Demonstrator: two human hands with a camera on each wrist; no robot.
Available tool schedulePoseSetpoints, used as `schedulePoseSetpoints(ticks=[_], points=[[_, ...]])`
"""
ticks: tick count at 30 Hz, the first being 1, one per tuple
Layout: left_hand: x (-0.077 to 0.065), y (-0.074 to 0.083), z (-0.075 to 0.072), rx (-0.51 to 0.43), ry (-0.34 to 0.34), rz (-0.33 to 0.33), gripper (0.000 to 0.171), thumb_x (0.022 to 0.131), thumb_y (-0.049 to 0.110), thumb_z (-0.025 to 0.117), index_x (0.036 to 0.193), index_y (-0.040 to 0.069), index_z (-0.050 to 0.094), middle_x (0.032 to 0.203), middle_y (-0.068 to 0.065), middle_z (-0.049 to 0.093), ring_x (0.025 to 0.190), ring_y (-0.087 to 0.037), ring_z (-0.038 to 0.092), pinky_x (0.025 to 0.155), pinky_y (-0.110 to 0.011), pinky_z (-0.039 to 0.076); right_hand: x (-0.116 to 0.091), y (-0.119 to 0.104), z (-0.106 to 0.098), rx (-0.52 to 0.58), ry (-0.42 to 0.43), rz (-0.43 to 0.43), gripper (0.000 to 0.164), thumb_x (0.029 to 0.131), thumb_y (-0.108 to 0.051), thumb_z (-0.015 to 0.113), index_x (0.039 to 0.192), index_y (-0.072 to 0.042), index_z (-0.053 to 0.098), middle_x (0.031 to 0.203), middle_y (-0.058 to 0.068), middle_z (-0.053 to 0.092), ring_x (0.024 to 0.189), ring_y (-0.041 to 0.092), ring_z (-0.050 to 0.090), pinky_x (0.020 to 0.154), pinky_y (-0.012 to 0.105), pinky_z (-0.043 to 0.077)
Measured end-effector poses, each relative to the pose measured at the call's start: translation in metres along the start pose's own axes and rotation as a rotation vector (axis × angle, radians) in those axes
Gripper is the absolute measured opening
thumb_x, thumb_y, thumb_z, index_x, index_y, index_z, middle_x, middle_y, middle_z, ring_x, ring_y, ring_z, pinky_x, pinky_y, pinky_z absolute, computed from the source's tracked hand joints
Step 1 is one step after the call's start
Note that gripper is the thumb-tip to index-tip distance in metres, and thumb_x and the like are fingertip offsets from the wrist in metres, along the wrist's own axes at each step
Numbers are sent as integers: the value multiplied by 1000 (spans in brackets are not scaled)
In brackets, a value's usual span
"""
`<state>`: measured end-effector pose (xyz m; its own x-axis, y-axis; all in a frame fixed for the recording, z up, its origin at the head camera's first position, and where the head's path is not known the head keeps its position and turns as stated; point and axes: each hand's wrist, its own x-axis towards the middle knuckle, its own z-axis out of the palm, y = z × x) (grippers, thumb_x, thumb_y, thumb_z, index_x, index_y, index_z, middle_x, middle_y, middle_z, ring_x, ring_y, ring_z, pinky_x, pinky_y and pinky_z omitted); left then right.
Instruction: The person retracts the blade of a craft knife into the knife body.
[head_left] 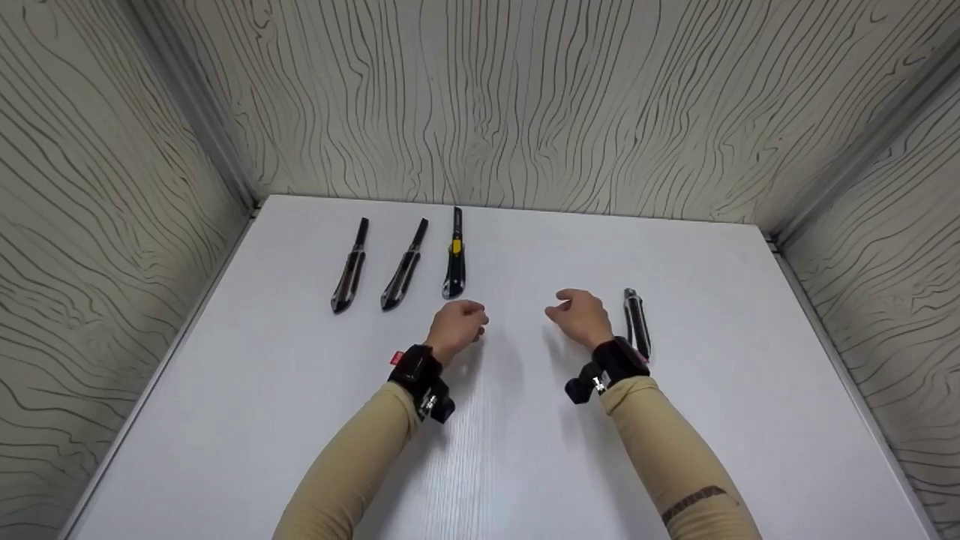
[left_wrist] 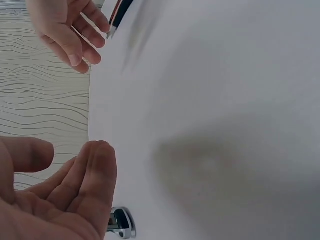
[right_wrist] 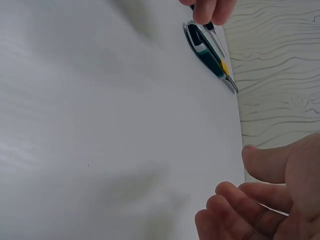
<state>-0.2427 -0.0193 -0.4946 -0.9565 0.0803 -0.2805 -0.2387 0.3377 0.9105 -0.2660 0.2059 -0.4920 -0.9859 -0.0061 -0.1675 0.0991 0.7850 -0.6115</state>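
white surface [head_left: 510, 465] below. my left hand [head_left: 456, 328] and right hand [head_left: 583, 319] over it, apart from each other; on each, thumb [left_wrist: 31, 155] parted from loosely bent fingers [left_wrist: 96, 182]. leftmost knife [head_left: 349, 279] and second knife [head_left: 402, 277] lie spaced apart at left; yellow-slider knife [head_left: 454, 268] just beyond my left hand; shorter knife [head_left: 636, 321] just right of my right hand.

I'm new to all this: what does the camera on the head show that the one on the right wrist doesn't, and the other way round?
Only the head view shows the lone cutter lying on the outer side of the right hand, and both tan sleeves.

Only the right wrist view shows the palm side of that hand's fingers close up.

Both show the cutter with the yellow slider, at least part of the left hand, the white table and the patterned wall.
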Motion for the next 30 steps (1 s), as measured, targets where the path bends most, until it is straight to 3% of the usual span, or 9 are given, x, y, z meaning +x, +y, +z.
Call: schedulePoseSetpoints(ticks=[6,12,16,22,30], points=[[22,-1,-17,254,111,19,39,97,23,53,128,2,61,124,-15,66,110,-28,63,94,-40,52,3,-21,13,-22,-23,-41,48,91,-24,63,131,2,57,112,18,71,100,32,67,90,45,52],[46,-11,-28,408,214,28,41,96,22,56,127,-3,59,119,-19,67,105,-33,65,92,-44,53,0,-32,25,-16,-75,-47,49,92,-26,63,132,0,57,110,15,71,98,28,68,88,43,54],[56,-17,-31,444,268,18,43,94,21,60,126,-7,58,117,-23,66,107,-36,63,93,-46,52,-1,-35,31,-7,-101,-58,48,91,-26,65,131,0,58,109,14,72,99,28,68,88,44,54],[70,-16,-26,507,304,1,37,89,24,64,108,-7,63,102,-23,67,95,-37,65,83,-47,54,5,-36,33,5,-100,-63,46,91,-25,66,130,-1,59,109,14,72,100,29,67,91,44,53],[93,-17,-9,515,370,-93,40,88,28,68,112,-3,63,111,-20,62,105,-35,60,89,-45,52,7,-37,31,32,-107,-82,45,91,-25,66,129,-1,61,106,13,72,98,27,66,90,43,52]])
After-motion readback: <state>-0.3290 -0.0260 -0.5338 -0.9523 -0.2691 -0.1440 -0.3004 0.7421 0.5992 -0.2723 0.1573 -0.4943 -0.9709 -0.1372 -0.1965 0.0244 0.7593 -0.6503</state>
